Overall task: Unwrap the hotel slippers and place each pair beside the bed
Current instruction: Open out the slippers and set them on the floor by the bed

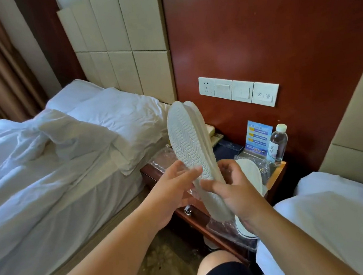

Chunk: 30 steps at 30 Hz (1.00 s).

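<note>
A pair of white hotel slippers, pressed sole to sole, stands upright above the nightstand with its ribbed sole facing me. My left hand grips the pair from the left near the heel. My right hand grips it from the right, thumb on the sole. A second pair of slippers lies in clear plastic wrap on the nightstand, partly hidden behind my right hand. Crumpled clear wrap lies on the nightstand's left part.
The left bed has rumpled white sheets and a pillow. A second bed is at the right. A water bottle, a blue card and a phone stand at the nightstand's back. Wall switches are above. My knee is below.
</note>
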Tool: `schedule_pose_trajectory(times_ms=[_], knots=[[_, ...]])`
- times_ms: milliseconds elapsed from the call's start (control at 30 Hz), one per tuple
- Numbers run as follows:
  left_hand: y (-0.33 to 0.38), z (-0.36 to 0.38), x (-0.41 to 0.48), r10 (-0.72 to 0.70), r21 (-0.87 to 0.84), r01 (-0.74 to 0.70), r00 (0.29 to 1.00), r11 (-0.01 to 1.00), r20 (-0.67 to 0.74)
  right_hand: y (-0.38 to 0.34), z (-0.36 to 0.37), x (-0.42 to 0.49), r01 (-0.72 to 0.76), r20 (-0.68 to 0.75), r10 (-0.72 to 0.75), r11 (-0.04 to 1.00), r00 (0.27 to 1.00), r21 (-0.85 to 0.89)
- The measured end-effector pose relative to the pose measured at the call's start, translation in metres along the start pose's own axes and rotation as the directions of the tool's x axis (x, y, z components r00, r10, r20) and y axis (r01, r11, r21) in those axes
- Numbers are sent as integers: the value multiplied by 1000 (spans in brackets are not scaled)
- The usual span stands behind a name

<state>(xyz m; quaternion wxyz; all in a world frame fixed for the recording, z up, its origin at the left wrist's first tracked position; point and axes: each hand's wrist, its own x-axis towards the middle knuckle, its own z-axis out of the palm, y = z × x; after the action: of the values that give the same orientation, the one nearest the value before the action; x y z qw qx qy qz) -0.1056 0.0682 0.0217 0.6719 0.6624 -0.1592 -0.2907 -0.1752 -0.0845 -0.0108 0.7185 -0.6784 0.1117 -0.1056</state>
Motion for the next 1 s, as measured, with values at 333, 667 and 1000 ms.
schedule_pose_trajectory(times_ms=[333,667,1000], knots=[[14,-15,-60,146,-16,-146,989,989,15,-31,30,-34,93,171,-100,995,980,45],[9,-53,-81,175,-55,-200,940,978,-294,-50,29,-42,110,-3,-110,991,994,78],[11,-70,-96,168,-186,-237,931,954,-325,-53,34,-50,65,87,-79,986,993,154]])
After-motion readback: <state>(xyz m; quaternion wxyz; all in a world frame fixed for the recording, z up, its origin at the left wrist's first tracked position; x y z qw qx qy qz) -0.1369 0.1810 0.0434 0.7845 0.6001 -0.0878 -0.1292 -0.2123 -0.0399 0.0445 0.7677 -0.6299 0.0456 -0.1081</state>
